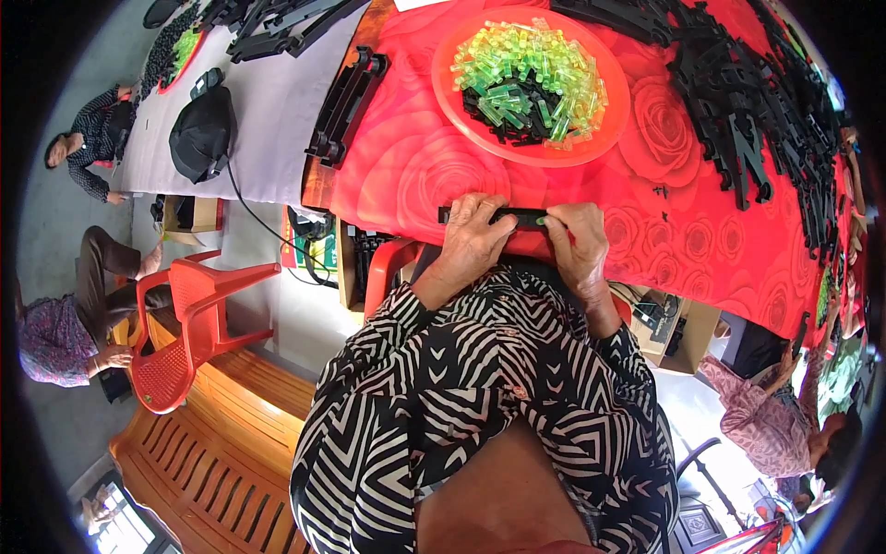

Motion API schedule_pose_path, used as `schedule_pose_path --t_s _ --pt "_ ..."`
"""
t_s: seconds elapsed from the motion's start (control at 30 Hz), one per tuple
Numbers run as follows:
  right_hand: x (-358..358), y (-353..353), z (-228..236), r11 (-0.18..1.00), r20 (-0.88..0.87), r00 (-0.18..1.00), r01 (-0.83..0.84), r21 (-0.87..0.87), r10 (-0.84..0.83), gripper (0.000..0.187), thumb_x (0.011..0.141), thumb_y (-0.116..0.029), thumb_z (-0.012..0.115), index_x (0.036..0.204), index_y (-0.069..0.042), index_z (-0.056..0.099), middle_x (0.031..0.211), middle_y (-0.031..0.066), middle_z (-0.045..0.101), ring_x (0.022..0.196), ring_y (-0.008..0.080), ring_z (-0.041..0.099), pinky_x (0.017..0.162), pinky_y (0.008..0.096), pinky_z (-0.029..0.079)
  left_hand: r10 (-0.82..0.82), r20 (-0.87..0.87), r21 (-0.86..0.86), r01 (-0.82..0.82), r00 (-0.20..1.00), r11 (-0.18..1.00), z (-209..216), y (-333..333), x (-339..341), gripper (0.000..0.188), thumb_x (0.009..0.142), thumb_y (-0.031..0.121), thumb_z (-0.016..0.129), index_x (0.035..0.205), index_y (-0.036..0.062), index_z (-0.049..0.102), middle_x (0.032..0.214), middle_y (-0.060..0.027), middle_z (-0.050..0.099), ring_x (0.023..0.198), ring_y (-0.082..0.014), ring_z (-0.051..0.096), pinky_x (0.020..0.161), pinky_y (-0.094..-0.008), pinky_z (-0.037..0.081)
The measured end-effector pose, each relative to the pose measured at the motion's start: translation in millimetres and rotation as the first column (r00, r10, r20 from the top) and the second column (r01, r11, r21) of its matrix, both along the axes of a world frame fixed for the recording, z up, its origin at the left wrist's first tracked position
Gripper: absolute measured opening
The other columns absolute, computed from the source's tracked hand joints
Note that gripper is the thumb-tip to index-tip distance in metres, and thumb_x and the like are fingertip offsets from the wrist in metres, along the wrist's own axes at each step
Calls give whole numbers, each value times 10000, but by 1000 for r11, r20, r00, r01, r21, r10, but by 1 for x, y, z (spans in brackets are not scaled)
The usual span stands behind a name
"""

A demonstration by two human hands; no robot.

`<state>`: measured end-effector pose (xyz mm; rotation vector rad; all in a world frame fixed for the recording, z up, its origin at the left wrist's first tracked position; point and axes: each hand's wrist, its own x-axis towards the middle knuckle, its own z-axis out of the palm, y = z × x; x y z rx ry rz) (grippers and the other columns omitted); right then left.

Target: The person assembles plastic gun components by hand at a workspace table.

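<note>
At the near edge of the red table, both hands hold a narrow black plastic strip (524, 217) level between them. My left hand (472, 238) is closed on its left end, fingers over the top. My right hand (580, 242) pinches its right end, where a bit of green shows by the thumb. The strip's two ends are partly hidden under the fingers. Beyond the hands sits a round red tray (616, 97). It holds a heap of clear yellow-green small tubes (531, 60) and, nearer me, small black pieces (503, 125).
Long black plastic parts (738, 120) pile up on the right of the rose-patterned tablecloth (443, 175). More black strips (346, 106) lie at the left edge. A grey table with a black cap (201, 134), a red chair (198, 319) and a wooden bench (221, 452) stand left. Other people sit both sides.
</note>
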<state>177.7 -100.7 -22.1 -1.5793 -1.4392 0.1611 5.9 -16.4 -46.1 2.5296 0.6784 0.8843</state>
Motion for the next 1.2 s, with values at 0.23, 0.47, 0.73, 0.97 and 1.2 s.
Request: schedule_pose_path --t_s 0.23,0.47,0.73,0.97,1.2 --pt "-6 0 -16 989 202 974 80 126 -104 169 772 -58 702 930 -55 642 835 69 621 768 244 565 710 365 403 -10 -70 49 14 997 999 7 0 1 188 736 87 674 922 98 649 1071 -102 578 993 -296 547 810 -427 418" --pt "-4 -1 -14 990 196 974 91 108 -111 192 777 -41 697 958 -52 633 845 69 626 761 244 575 711 373 410 -45 -153 50 53 987 997 6 4 -1 225 747 92 642 967 121 672 1086 -105 575 988 -295 546 823 -433 423" --pt "-11 0 -16 990 257 963 47 131 -79 203 765 -33 702 953 -45 627 837 63 628 764 241 584 720 371 416 -109 -243 -2 112 964 994 13 9 0 295 752 97 625 1022 195 691 1084 -85 574 975 -293 540 795 -432 452" --pt "-16 -3 -19 995 278 958 40 86 -63 228 748 -7 708 959 -40 632 902 91 615 816 258 578 732 377 433 -117 -286 5 124 951 992 15 9 1 325 754 96 604 1048 209 686 1081 -81 566 963 -284 524 784 -419 450" --pt "-15 -2 -15 994 107 991 75 86 -84 211 756 6 688 953 -33 627 883 121 604 806 281 567 726 380 439 -161 -303 -34 158 939 987 17 12 3 336 754 84 585 1071 162 664 1055 -104 551 998 -296 525 832 -461 436"
